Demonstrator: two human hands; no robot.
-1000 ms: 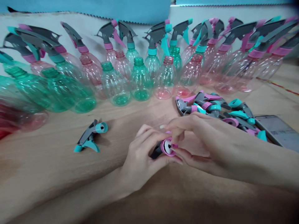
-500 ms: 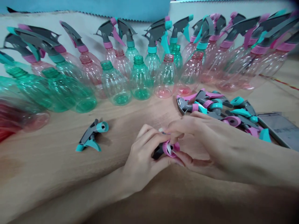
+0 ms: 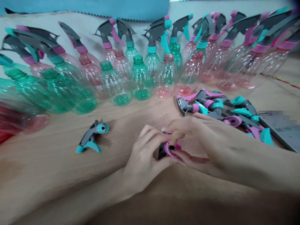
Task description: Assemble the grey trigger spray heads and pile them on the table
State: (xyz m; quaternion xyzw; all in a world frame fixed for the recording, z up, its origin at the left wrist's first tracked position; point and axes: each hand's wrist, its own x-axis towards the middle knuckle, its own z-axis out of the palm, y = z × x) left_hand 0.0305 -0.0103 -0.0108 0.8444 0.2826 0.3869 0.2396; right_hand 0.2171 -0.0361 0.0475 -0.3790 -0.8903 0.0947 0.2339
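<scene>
The pink-collared trigger head (image 3: 170, 148) sits low over the bench (image 3: 47, 168) centre, gripped by both hands. The left hand (image 3: 142, 156) fingers curl round its grey body; the right hand (image 3: 199, 142) fingers pinch the collar. One teal trigger head (image 3: 90, 140) lies apart, left. Pile of trigger heads (image 3: 217, 107), right: count unclear. Bottles (image 3: 140, 78) behind: outer ones blurred
</scene>
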